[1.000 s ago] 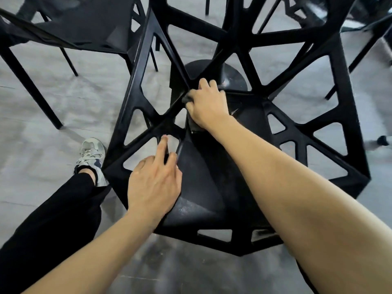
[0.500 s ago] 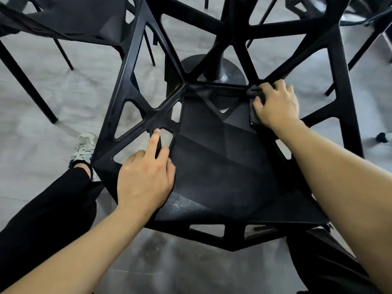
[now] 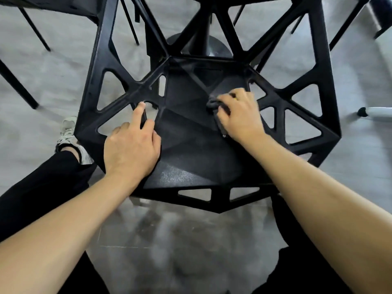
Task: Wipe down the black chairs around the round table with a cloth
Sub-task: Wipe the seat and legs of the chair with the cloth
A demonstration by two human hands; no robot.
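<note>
A black chair [image 3: 191, 149] with a faceted seat and an open triangular lattice frame stands right below me. My right hand [image 3: 241, 115] presses a dark cloth [image 3: 214, 105] onto the right middle of the seat; only a bunched edge of the cloth shows past the fingers. My left hand [image 3: 131, 145] rests on the seat's left edge, its forefinger hooked into a hole of the lattice. The front of the seat shows pale specks.
The round table's black pedestal base [image 3: 199, 47] stands behind the chair. Another black chair [image 3: 63, 5] is at the top left, more chair legs at the top right. My left leg and shoe [image 3: 70, 136] are beside the chair on the grey floor.
My right hand with the cloth went from the seat's back left corner to the back right corner, then toward me onto the seat's right middle. My left hand stayed on the left edge.
</note>
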